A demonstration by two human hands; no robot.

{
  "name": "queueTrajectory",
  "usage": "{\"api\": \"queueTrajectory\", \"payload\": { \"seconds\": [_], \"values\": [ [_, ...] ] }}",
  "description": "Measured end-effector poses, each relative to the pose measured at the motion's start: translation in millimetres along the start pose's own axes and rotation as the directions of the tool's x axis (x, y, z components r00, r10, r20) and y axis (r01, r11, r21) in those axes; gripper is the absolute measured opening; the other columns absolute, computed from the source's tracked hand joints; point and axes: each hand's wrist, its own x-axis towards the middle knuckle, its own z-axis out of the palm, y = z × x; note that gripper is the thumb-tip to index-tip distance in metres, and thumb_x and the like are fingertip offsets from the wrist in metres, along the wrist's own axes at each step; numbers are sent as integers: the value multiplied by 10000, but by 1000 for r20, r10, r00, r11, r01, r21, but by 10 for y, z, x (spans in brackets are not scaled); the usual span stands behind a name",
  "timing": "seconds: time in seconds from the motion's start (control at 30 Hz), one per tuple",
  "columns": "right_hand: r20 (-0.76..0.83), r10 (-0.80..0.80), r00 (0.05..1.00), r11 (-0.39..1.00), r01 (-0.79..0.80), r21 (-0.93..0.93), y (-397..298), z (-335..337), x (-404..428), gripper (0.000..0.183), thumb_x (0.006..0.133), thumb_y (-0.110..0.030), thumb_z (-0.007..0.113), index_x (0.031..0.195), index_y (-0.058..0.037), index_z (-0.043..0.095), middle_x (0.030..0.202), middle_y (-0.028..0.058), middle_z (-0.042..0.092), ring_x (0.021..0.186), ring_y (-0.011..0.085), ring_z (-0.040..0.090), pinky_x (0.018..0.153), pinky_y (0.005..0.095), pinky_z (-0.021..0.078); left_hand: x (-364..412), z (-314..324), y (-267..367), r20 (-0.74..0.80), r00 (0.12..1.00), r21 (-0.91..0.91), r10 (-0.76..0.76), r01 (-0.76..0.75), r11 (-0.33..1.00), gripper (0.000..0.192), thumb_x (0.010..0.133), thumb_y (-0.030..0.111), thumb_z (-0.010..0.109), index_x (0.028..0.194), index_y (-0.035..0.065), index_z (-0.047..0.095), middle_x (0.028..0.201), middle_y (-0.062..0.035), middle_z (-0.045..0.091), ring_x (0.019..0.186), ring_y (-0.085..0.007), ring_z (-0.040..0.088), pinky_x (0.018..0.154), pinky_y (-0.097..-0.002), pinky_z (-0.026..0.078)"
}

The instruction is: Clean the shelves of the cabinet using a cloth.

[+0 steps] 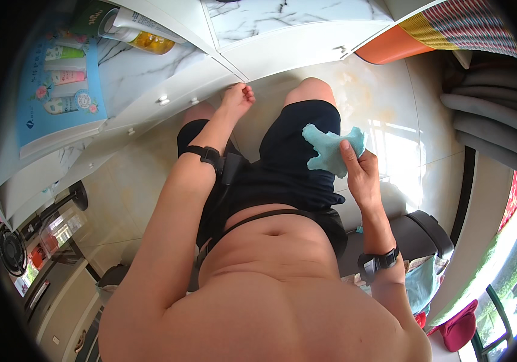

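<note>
My right hand (363,169) pinches a ragged, pale turquoise cloth (328,149) between thumb and fingers, above my right thigh. The cloth hangs flat with uneven edges. Further forward and to the left, my left hand (239,98) reaches towards the white drawer fronts (285,54), its fingers curled inward and nothing visible in them. Whether that hand touches the cabinet I cannot tell. Black straps circle both forearms. Dark shorts (281,181) cover my seated thighs.
Marble-patterned drawer cabinets (149,68) stand ahead and left, bearing a blue cosmetics box (61,90) and a bottle of amber liquid (152,42). An orange item (396,44) and stacked grey cushions (498,108) are at right. Tiled floor (389,99) lies below; fabric (421,283) is beside me.
</note>
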Motion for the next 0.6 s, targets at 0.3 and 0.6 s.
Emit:
{"api": "queueTrajectory", "payload": {
  "seconds": [0.3, 0.6],
  "values": [
    [5, -10, 1000, 1000, 10, -12, -13, 26, -1, 486, 1053, -413, 574, 924, 37, 705, 670, -11, 557, 679, 66, 465, 604, 276, 419, -32, -75, 48, 22, 1000, 42, 12, -13, 999, 99, 962, 85, 565, 864, 77, 573, 762, -58, 585, 665, -178, 539, 604, -332, 455],
    [1, -10, 1000, 1000, 10, -19, -34, 86, -20, 484, 1053, -410, 578, 874, 26, 688, 628, -29, 496, 643, 59, 427, 565, 276, 378, -35, -122, 138, 43, 999, 104, -18, 14, 994, 84, 930, 67, 555, 847, 74, 546, 769, -69, 583, 671, -175, 510, 605, -320, 426]
  ]
}}
